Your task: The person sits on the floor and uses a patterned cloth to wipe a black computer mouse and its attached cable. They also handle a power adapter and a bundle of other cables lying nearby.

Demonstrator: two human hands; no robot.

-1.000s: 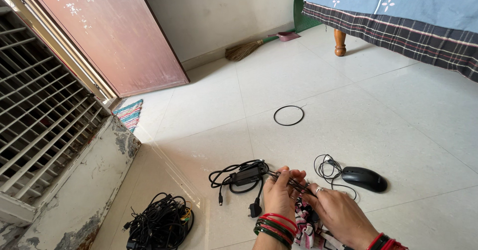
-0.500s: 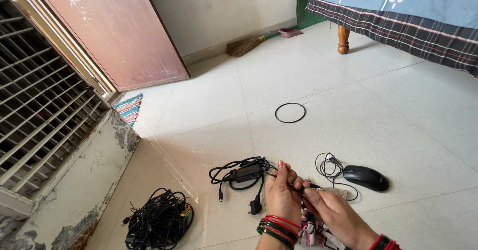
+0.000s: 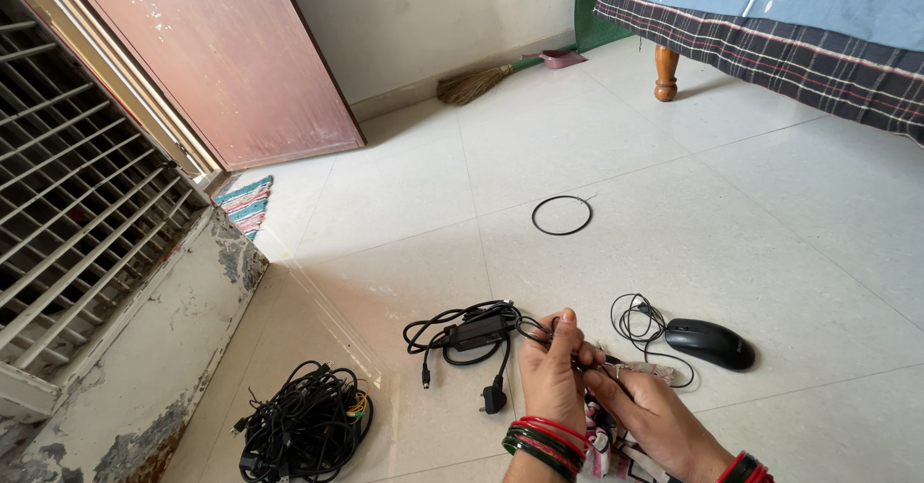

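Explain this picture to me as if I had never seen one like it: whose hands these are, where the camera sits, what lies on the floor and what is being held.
There is no machine here. A person wears a camera on the head, so the one view looks down over their own two arms at a tiled floor.

The left hand, with red and green bangles at the wrist, and the right hand meet low in the picture and pinch a thin black cable between the fingers. That cable appears to run to a black power adapter with a plug, lying just left of the hands.

To the right lies a black computer mouse with its cord looped beside it. At lower left sits a tangled pile of black cables. Farther off a thin black ring lies alone. At the back are a broom, a reddish door and a bed.
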